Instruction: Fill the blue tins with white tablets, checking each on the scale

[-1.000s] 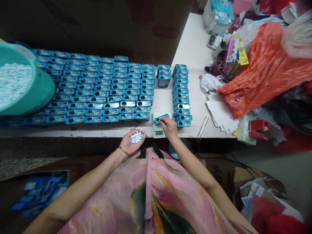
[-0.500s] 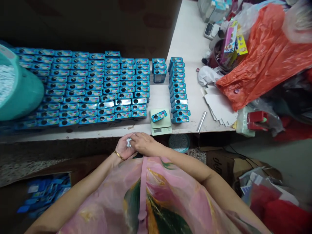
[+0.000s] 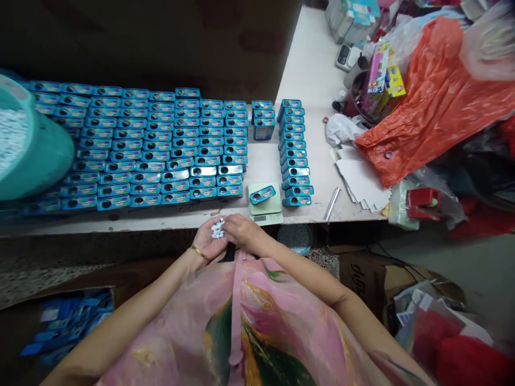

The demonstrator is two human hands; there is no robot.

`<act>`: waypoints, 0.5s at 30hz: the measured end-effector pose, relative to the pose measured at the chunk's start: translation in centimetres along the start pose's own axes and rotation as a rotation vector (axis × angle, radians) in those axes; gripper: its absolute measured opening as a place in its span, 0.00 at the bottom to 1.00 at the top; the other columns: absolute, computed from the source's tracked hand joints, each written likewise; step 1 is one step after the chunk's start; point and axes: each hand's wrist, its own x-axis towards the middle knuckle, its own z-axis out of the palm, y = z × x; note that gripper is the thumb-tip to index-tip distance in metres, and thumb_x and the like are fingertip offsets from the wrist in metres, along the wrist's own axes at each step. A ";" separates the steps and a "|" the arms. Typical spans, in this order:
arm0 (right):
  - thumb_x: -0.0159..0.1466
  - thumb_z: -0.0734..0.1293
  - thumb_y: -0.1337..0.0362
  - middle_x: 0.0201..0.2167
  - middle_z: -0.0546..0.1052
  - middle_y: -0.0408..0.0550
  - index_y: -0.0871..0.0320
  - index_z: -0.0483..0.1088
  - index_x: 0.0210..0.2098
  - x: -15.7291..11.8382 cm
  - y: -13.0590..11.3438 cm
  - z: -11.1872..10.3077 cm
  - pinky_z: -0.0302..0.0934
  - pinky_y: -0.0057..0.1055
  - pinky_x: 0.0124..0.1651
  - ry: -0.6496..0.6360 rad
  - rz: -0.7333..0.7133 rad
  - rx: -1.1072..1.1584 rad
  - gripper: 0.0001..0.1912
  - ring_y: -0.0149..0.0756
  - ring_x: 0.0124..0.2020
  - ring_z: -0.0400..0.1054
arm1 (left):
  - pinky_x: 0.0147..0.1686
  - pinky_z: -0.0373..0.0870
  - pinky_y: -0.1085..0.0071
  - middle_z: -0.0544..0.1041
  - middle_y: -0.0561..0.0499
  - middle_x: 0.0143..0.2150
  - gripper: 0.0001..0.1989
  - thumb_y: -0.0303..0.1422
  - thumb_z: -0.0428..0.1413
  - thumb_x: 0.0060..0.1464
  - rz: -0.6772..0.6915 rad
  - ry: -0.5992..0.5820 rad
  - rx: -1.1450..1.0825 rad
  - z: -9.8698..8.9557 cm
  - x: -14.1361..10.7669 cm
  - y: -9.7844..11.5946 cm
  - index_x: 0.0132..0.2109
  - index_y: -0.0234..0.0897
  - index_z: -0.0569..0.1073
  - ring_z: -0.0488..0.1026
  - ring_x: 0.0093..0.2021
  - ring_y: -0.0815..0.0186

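My left hand [image 3: 210, 241] is cupped palm up just below the table edge, holding a small heap of white pellets [image 3: 218, 230]. My right hand [image 3: 241, 231] lies beside the heap, its fingers bent and drawn together at the pellets; whatever may be between the fingertips is hidden. Straight ahead, a pale green digital scale [image 3: 266, 209] stands at the table's front edge. One small blue printed box [image 3: 262, 195] with a dark round spot on top rests slanted on it.
Tight rows of blue boxes [image 3: 145, 178] cover the left of the table, with a single column [image 3: 295, 162] right of the scale. A teal bucket [image 3: 48, 153] of white pellets stands far left. A metal tube [image 3: 332, 203], cards [image 3: 362, 179] and an orange bag [image 3: 438, 102] lie right.
My right hand has drawn back to the right, off the left palm, so more of the white pellets show. The box on the scale has stayed put.
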 end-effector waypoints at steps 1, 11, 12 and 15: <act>0.60 0.60 0.69 0.38 0.71 0.50 0.60 0.67 0.37 -0.1 0.8 -0.1 0.60 0.29 0.43 0.068 0.045 0.075 0.07 0.32 0.41 0.63 | 0.29 0.72 0.70 0.74 0.46 0.25 0.09 0.23 0.46 0.51 0.023 -0.023 -0.003 0.6 0.4 -0.1 0.30 0.29 0.71 0.73 0.26 0.67; 0.60 0.59 0.68 0.34 0.73 0.48 0.59 0.70 0.37 -1.4 7.6 -3.0 0.60 0.29 0.42 0.399 0.332 0.161 0.09 0.32 0.38 0.66 | 0.39 0.72 0.58 0.76 0.37 0.34 0.07 0.23 0.49 0.48 0.051 -0.003 0.027 4.1 2.5 0.8 0.29 0.30 0.71 0.72 0.44 0.53; 0.60 0.59 0.68 0.35 0.73 0.49 0.59 0.70 0.37 -1.6 7.8 -3.1 0.60 0.29 0.43 0.398 0.341 0.139 0.09 0.32 0.39 0.66 | 0.39 0.72 0.58 0.76 0.38 0.34 0.06 0.23 0.49 0.48 0.051 0.012 0.021 3.8 2.2 0.9 0.29 0.30 0.71 0.72 0.44 0.53; 0.62 0.57 0.68 0.36 0.72 0.49 0.59 0.70 0.39 -1.9 7.1 -3.2 0.60 0.30 0.44 0.420 0.365 0.122 0.11 0.33 0.40 0.65 | 0.38 0.72 0.58 0.76 0.38 0.35 0.07 0.23 0.49 0.48 0.034 0.030 0.018 2.7 1.2 1.0 0.29 0.31 0.71 0.73 0.43 0.53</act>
